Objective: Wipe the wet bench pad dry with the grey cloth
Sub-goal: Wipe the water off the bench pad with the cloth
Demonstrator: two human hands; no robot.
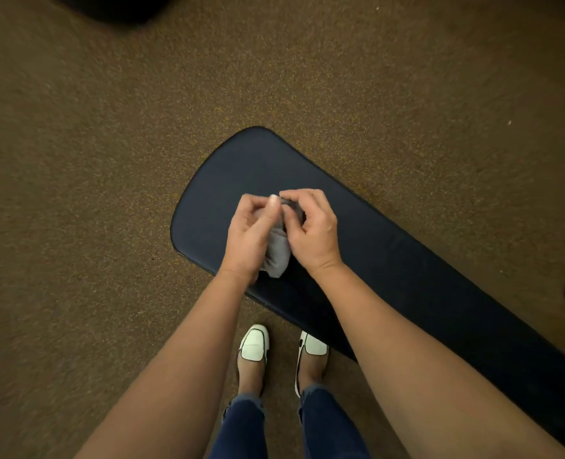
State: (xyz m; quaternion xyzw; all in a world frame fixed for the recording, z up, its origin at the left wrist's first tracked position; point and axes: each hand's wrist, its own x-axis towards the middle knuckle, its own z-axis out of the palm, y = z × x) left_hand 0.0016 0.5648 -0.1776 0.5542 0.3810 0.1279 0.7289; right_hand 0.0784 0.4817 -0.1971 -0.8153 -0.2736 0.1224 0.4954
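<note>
Both forearms reach out; my left hand (pixel 248 233) and right hand (pixel 312 226) pinch the soft, light grey cloth (pixel 277 251), bunched above the dark padded bench pad (pixel 407 260). It needs flattening under the palm, I judge.

Beneath me lies brown speckled carpet floor (pixel 108 193), dimly lit, with a dark object (pixel 115 6) at its far edge.
</note>
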